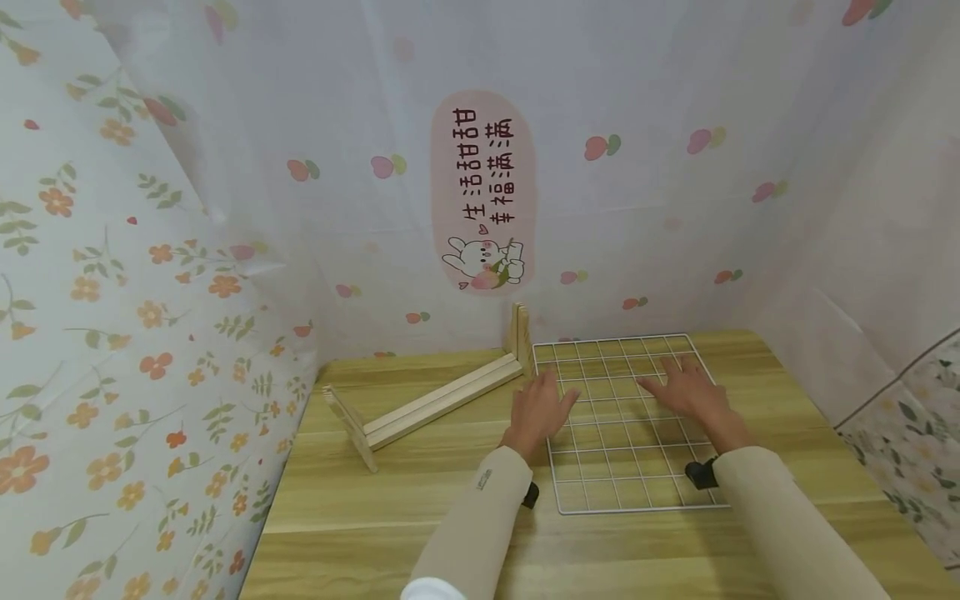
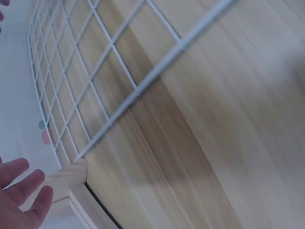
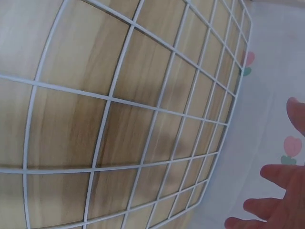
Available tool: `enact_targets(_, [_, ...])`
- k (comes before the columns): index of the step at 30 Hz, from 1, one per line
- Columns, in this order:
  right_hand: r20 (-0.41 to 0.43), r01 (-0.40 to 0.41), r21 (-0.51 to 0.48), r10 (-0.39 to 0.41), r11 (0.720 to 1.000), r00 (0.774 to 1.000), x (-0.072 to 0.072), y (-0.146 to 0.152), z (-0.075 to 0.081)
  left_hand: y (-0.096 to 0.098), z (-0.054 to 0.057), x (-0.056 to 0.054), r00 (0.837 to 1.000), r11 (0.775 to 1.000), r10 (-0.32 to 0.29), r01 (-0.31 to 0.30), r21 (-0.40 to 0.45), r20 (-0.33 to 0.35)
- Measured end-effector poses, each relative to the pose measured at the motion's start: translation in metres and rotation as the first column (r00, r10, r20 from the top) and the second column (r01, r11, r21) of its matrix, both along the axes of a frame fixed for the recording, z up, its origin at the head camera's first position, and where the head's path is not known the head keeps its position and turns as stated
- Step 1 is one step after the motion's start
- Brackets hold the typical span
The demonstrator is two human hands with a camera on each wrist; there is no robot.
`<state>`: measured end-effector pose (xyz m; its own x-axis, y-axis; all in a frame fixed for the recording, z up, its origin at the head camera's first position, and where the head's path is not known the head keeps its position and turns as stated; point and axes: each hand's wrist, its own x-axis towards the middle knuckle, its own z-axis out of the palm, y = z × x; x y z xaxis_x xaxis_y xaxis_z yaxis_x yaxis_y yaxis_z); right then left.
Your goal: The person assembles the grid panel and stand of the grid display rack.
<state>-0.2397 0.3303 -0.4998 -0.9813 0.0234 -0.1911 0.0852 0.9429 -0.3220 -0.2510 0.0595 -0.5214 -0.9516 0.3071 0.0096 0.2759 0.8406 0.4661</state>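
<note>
I have a white wire grid (image 1: 624, 422) on the wood-grain table (image 1: 405, 525), between the two hands in my head view. The left hand (image 1: 537, 410) is over its left edge, so from there most of the mesh spreads from 1 to 5 o'clock, the centre at about 3. The thumb stands apart from the other fingers, and I see nothing in the grasp. On the left wrist view I read the fingers as loosely bent and parted, with the mesh towards 1 o'clock of them.

The right hand (image 1: 688, 393) is over the far right part of the grid, which fans out from 7 to 10 o'clock of it. Its fingers are spread and hold nothing; on the right wrist view I get them against the pale printed cloth (image 1: 637, 208), clear of the wires. Whether the left hand touches the rim, I can't tell.

At 9 to 10 o'clock of the left hand I have a pale wooden stand (image 1: 444, 400), its crossbar slanting between two uprights. The farther upright is just beside the grid's corner at 10 o'clock; I can't make out whether they touch.
</note>
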Motion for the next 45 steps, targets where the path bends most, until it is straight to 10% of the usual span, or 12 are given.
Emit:
enact_targets(7, [0.041, -0.011, -0.015, 0.012, 1.0, 0.999, -0.008, 0.007, 0.004, 0.009, 0.008, -0.006, 0.987, 0.981, 0.048, -0.076, 0.179, 0.154])
enact_targets(19, [0.124, 0.002, -0.141, 0.016, 0.99, 0.992, -0.018, 0.018, 0.023, 0.009, 0.017, -0.012, 0.918, 0.907, 0.02, -0.184, 0.38, 0.397])
enact_targets(30, [0.388, 0.274, -0.42, -0.101, 0.865, 0.916, -0.023, 0.038, 0.012, 0.003, 0.011, -0.01, 0.82, 0.821, -0.036, -0.301, 0.485, 0.572])
enact_targets(37, [0.424, 0.326, -0.46, -0.119, 0.826, 0.898, -0.026, 0.046, 0.005, -0.001, 0.01, -0.007, 0.702, 0.68, -0.112, -0.462, 0.57, 0.703])
enact_targets(45, [0.428, 0.342, -0.52, -0.108, 0.782, 0.897, -0.022, 0.048, 0.003, -0.002, 0.008, -0.007, 0.639, 0.548, -0.156, -0.578, 0.604, 0.753])
